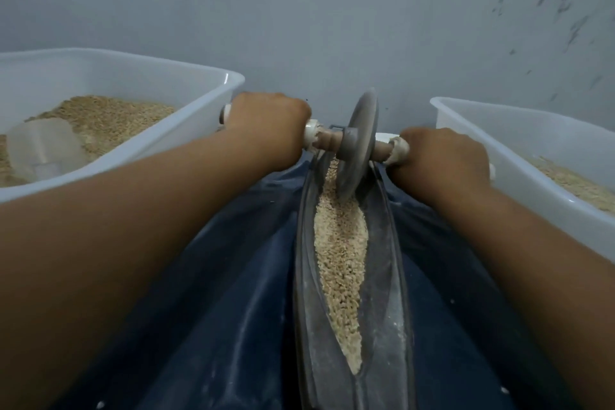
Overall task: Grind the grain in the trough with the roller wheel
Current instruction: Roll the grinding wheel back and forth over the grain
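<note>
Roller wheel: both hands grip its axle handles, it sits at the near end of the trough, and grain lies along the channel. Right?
Not quite. The head view shows the roller wheel at the far end of the trough; the hands' grip and the grain are right.

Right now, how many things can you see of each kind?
White tubs: 2, left tub and right tub
Clear scoops: 1, scoop
Troughs: 1, trough
Roller wheels: 1, roller wheel
Hands: 2, left hand and right hand
Total: 7
</note>
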Demonstrator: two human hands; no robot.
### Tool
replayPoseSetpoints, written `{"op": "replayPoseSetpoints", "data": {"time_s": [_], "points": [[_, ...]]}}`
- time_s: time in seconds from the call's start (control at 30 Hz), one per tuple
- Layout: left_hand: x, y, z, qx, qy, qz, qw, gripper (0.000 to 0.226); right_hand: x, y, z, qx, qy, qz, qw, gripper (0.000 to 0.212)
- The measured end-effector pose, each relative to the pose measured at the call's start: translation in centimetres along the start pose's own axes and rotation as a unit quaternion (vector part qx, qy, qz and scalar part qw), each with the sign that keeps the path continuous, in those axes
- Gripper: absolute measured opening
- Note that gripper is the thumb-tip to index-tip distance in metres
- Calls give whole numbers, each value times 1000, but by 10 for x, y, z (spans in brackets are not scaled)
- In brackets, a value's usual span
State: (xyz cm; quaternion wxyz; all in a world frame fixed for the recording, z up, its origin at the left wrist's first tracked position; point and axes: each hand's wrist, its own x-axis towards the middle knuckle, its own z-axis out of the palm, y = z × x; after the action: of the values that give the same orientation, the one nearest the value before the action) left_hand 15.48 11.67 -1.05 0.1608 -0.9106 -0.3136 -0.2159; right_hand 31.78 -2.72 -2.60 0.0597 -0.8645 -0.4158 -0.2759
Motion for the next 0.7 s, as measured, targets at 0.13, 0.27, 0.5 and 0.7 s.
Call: {"op": "replayPoseSetpoints", "data": {"time_s": [0.13,0.27,0.5,0.7], "points": [[2,-2,2,22,7,12,1000,16,0,7,4,21,-48,-7,999,12],[-3,-1,-4,19,-5,26,999,16,-8,7,-1,31,-83,-7,996,13],[-22,1,-12,27,-17,27,999,17,-26,6,-9,17,-94,-11,995,17],[-44,4,-21,30,-1,28,999,22,-50,5,-20,24,-101,-16,994,21]]}}
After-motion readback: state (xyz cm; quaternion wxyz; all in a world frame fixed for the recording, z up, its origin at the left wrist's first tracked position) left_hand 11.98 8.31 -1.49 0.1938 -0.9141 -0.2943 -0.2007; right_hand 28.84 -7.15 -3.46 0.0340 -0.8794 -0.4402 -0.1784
